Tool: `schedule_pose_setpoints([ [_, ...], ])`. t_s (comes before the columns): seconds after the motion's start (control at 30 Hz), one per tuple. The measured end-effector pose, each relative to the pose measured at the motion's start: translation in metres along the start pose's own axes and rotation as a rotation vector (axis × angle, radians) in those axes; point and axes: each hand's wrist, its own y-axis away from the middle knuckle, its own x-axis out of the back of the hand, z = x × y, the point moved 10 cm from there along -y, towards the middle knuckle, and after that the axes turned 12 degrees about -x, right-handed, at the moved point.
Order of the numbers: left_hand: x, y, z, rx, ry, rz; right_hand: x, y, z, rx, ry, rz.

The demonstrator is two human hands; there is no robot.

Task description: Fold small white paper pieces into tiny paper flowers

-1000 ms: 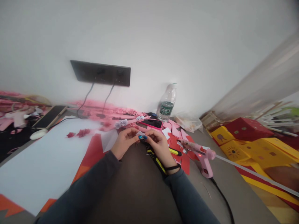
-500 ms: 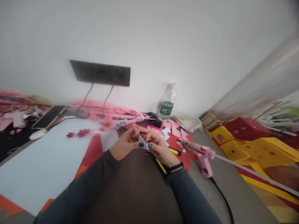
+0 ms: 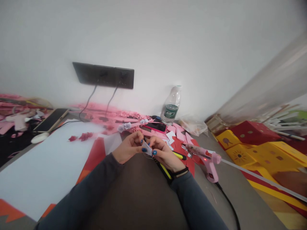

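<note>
- Head view: the left hand (image 3: 127,150) and the right hand (image 3: 166,155) meet above the middle of the worktop (image 3: 141,198), fingers bent and drawn close together.
- Between their fingertips is a small white piece of paper (image 3: 147,149), pinched by both hands; it is held tilted, and its exact folds are too small to tell.
- Beneath and beside the right wrist lies a black-and-yellow tool (image 3: 165,171), partly hidden by the hand; a second yellow-and-black handle (image 3: 179,155) shows just past it.
- To the right, a pink glue gun (image 3: 211,167) stands with its nozzle toward red paper scraps (image 3: 190,166), a small orange light glowing on its body and a long pale stick running out of its back.
- Beyond the hands, pale flowers (image 3: 124,127) and a pink-edged phone (image 3: 158,126) lie near a clear bottle (image 3: 172,105) with a green label, upright close to the wall.
- On the left, a large white sheet (image 3: 43,163) partly covers orange and red paper, with dark pink flowers (image 3: 85,136) at its far right side.
- At the far right sit yellow boxes (image 3: 259,155) and a dark red box (image 3: 259,132).
</note>
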Motion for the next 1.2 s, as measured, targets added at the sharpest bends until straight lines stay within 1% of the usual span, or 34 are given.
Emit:
schedule_pose_setpoints([
  [0.1, 0.005, -0.001, 0.0, -0.009, -0.042, 0.024, 0.0, 0.0, -0.001, 0.023, 0.009, 0.003],
  [0.23, 0.017, -0.002, 0.004, -0.084, -0.186, 0.094, 0.01, -0.002, -0.007, 0.133, 0.071, 0.122],
  [0.3, 0.021, -0.003, 0.003, -0.1, -0.237, 0.109, 0.015, -0.003, -0.009, 0.156, 0.077, 0.164],
  [0.47, 0.026, -0.003, 0.008, -0.176, -0.256, 0.144, 0.015, -0.004, -0.01, 0.177, 0.053, 0.16],
  [0.57, 0.026, -0.002, 0.009, -0.187, -0.244, 0.152, 0.016, -0.003, -0.012, 0.211, 0.056, 0.164],
  [0.67, 0.028, -0.002, 0.013, -0.216, -0.317, 0.175, 0.019, -0.002, -0.014, 0.254, 0.084, 0.184],
  [0.77, 0.03, 0.0, 0.018, -0.264, -0.378, 0.203, 0.024, -0.002, -0.015, 0.269, 0.134, 0.234],
  [1.0, 0.037, 0.003, 0.018, -0.252, -0.427, 0.273, 0.026, -0.002, -0.017, 0.233, 0.246, 0.312],
  [1.2, 0.034, 0.005, 0.023, -0.264, -0.477, 0.29, 0.027, 0.001, -0.022, 0.302, 0.323, 0.346],
])
